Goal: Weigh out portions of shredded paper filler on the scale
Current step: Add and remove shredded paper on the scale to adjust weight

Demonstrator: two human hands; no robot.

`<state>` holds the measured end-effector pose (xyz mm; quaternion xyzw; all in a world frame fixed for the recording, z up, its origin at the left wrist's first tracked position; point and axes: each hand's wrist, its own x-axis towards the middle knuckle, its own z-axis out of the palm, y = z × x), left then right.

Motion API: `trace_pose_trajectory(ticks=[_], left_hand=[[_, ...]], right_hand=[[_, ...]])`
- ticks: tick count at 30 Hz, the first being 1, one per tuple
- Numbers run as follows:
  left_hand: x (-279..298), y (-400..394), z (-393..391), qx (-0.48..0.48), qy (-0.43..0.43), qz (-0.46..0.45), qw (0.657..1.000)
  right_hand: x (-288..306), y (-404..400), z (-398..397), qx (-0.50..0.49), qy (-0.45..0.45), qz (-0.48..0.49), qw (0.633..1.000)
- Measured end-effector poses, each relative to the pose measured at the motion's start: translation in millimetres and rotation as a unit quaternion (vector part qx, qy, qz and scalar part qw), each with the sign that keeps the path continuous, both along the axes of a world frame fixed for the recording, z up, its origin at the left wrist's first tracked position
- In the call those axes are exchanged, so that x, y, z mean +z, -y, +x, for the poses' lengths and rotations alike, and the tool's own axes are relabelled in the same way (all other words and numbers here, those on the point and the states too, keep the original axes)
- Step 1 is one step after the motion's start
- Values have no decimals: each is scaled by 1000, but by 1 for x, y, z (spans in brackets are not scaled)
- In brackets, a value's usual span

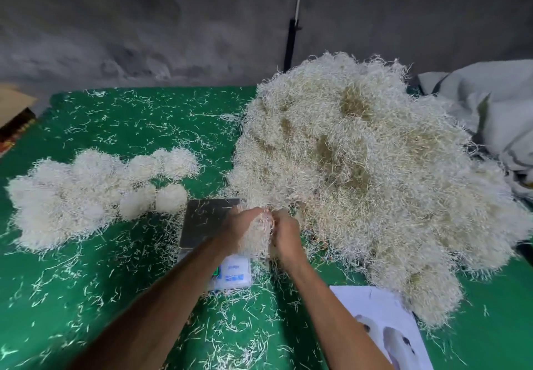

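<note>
A big heap of shredded paper filler (369, 173) covers the right half of the green table. A small scale (206, 219) with a steel platform stands in front of me, its display end partly hidden by my hands. My left hand (240, 225) and my right hand (285, 230) together hold a handful of shredded paper (258, 237) above the scale's right edge, fingers curled round it. Several rounded portions of filler (86, 194) lie grouped at the left.
Loose paper strands litter the green table surface (129, 121). A white printed sheet (386, 323) lies at the front right. Grey cloth or bags (496, 110) sit at the far right, a cardboard piece (14, 110) at the far left, and a grey wall behind.
</note>
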<state>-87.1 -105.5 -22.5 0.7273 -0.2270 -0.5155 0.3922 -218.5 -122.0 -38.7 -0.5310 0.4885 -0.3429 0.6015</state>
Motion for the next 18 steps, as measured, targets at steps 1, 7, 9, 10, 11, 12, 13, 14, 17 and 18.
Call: trace_pose_trajectory(ticks=[1,7,9,10,11,12,13,14,17,18], left_hand=[[1,-3,-2,-14,40,16,999],[21,-25,2,-90,8,-25,996],[26,-34,11,-123,-20,7,992],[20,-37,13,-111,-42,23,993],[18,-40,15,-97,-60,38,993],[23,-44,15,-82,-85,19,993],[21,-44,17,-82,-109,-15,991],[10,-38,21,-60,-154,-40,985],[7,-26,22,53,-299,-57,951],[10,-23,15,58,-256,-65,963]], right_hand=[[0,2,1,-76,15,33,996],[6,31,5,-127,29,169,977],[8,46,-2,-102,59,219,968],[12,50,-2,-119,76,218,966],[16,53,0,-140,88,207,964],[19,53,4,-142,95,184,968],[20,51,8,-108,76,140,981],[18,45,13,-43,40,81,995],[7,14,22,177,-64,-39,981],[2,9,21,189,-65,-51,979]])
